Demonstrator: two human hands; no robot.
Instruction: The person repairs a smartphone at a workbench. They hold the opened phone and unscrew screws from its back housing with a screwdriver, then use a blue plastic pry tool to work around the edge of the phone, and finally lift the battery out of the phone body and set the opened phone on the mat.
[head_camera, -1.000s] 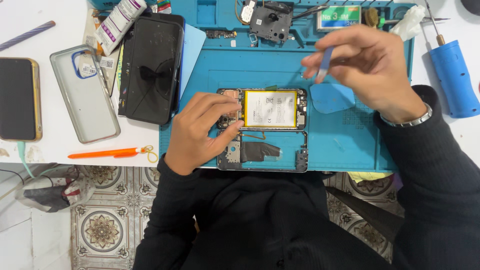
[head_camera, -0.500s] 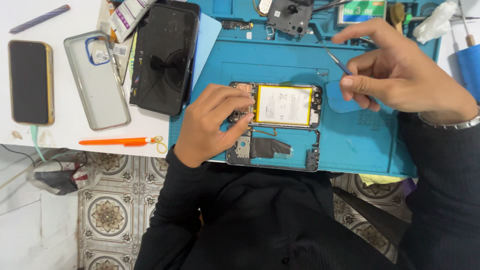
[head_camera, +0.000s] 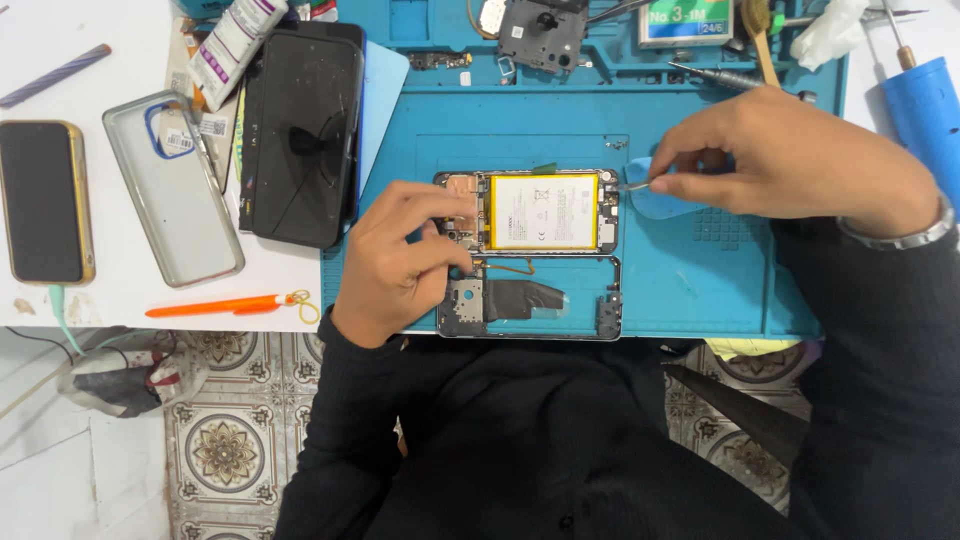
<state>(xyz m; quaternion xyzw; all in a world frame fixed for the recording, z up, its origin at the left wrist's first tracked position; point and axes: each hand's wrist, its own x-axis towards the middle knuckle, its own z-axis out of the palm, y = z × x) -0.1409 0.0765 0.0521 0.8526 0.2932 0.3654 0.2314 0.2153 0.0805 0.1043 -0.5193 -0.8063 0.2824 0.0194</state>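
Head view: opened phone (head_camera: 530, 255) flat on the blue mat (head_camera: 700, 290), near counter edge, yellow-framed battery (head_camera: 543, 212) exposed in upper half. Left hand (head_camera: 405, 262) curled over the phone's left side, fingertips pressing the frame, gripping nothing loose. Right hand (head_camera: 780, 160) pinched shut on a thin metal tool (head_camera: 637, 186), tip just beside the phone's upper right corner, above a blue pick (head_camera: 650, 200). Best practice, as judged: keep the frame pinned, work the tip shallow and clear of the battery, brace the right wrist on the mat. Black screen panel (head_camera: 300, 130) and clear case (head_camera: 172, 185) well apart at left.
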